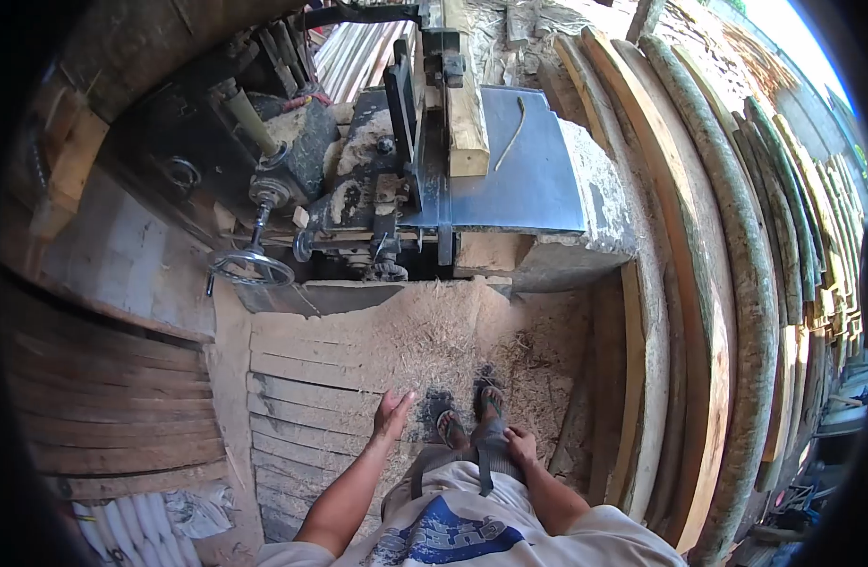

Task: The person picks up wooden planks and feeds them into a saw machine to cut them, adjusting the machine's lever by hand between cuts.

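And here was the L hand [393, 413], out in front of the body and below the metal table [538, 194] in view, well apart from it! L forearm ran fwd and slightly inward, elbow bent, fingers pointing up toward the table side, approx. straight, thumb and fingers apart, a loose open grip over the sawdusty floor [306, 352]. Over to the R hand [522, 446], also well short of the metal table, R elbow bent out to the side, forearm angled in to the grey trousers [493, 452]. Fingers looked loosely curled, right beside the cloth; couldn't tell from this angle if they were pinching it or just resting, so R grip unclear.

Now the timber beam [469, 123]! It lay lengthwise on the metal table, L part of the top, cut end facing the person and set back from the near edge, both hands well apart from it. Thin bark strip [512, 137] lay on the table too, just R of the beam. Spoked handwheel [255, 266] sat L of the table, approx. level w/ its near edge. Long logs [736, 246] ran along R of the table, and sawdust [434, 326] was heaped below its near edge
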Available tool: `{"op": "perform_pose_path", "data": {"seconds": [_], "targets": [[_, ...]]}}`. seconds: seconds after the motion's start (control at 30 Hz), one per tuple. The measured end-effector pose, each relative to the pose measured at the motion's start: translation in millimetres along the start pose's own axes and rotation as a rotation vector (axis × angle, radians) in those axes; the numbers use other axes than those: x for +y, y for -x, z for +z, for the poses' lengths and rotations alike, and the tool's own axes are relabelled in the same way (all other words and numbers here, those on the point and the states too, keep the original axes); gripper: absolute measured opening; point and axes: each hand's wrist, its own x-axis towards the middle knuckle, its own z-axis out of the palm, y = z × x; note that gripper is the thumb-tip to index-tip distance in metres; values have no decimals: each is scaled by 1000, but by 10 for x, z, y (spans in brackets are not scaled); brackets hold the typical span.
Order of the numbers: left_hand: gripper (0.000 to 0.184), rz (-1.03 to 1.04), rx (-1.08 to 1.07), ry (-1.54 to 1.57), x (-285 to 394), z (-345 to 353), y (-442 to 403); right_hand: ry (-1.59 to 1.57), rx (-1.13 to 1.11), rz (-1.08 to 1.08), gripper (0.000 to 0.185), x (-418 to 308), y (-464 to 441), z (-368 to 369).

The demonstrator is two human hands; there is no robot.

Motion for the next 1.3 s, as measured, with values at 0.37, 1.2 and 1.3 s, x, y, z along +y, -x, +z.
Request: {"op": "perform_pose_path", "data": {"seconds": [0.37, 1.2, 1.3], "targets": [[101, 190, -268, 172, 1813, 504, -1096, -610, 62, -308, 51, -1102, -143, 133], [33, 556, -374, -421, -732, 654, 1677, -1332, 456, 224, 81, 2418, 3339, -1044], [37, 744, -106, -539, -48, 117, 667, -1268, 738, 399, 62, 2368, 3699, -1142]]}}
